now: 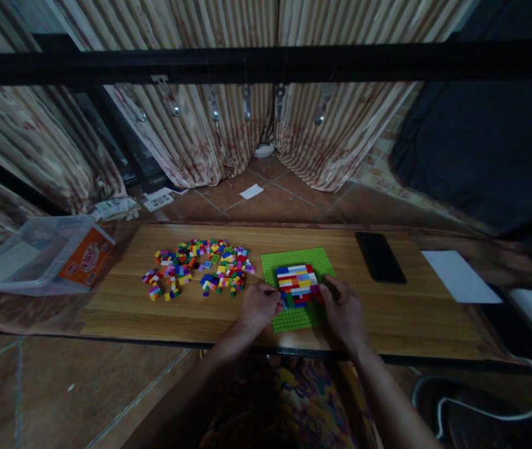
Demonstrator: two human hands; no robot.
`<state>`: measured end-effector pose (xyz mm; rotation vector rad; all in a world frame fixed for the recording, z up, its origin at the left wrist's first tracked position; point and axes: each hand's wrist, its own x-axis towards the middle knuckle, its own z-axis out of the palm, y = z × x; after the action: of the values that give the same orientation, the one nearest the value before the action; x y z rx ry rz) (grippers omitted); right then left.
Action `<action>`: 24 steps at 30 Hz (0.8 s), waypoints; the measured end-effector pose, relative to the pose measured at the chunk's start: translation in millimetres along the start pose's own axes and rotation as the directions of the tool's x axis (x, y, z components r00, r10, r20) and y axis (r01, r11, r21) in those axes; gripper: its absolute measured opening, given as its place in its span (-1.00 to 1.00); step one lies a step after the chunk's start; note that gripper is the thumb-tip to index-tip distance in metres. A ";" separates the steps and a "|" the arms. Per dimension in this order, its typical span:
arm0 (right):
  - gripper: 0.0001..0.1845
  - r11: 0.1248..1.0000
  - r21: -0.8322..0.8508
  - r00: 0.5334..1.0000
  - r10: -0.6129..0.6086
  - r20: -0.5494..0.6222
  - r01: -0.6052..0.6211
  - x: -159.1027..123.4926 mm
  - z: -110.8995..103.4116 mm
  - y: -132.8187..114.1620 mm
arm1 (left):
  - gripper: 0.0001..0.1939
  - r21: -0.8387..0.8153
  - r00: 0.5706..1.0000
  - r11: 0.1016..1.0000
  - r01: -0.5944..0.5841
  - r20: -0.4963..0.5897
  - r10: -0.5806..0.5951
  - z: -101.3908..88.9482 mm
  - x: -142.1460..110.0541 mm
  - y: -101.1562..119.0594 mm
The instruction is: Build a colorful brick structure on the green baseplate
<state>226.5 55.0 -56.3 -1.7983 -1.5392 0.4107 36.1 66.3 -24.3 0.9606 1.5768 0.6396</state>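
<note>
A green studded baseplate (294,255) lies on the wooden table, slightly turned. On it sits a low build of toy bricks (297,279), with red, white, yellow and blue rows. My left hand (261,305) is closed at the build's lower left corner, fingertips pinched together; what is between them is too small to make out. Against the right edge of the build, my right hand (346,310) curls its thumb and forefinger, partly hiding the baseplate. Loose toy bricks (226,268) of many colours are spread to the left of the baseplate.
A black phone-like slab (380,257) lies to the right on the table (153,327). Beyond it is a white sheet (461,276). A clear plastic box (36,255) with an orange label stands at the left. A dark bar (266,64) crosses the view before striped curtains.
</note>
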 end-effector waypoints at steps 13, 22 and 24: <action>-0.55 0.996 0.079 0.996 0.037 0.084 -0.044 -12.0 1.7 -13.3 | -0.88 0.155 0.999 0.986 -0.053 0.006 0.053 -0.5 1.0 3.4; -0.57 0.995 0.094 0.997 0.030 0.076 -0.038 -17.4 -1.4 -15.4 | -0.70 0.691 0.963 0.687 -0.224 0.047 0.266 -4.0 -6.2 13.0; -0.57 0.996 0.086 0.996 0.029 0.083 -0.036 -19.7 -2.0 -16.3 | -0.69 0.741 0.961 0.633 -0.224 0.059 0.271 -4.4 -6.2 15.0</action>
<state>211.4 36.0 -47.8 -1.7605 -1.5244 0.5646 35.8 69.3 -7.8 1.8172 1.8058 0.1663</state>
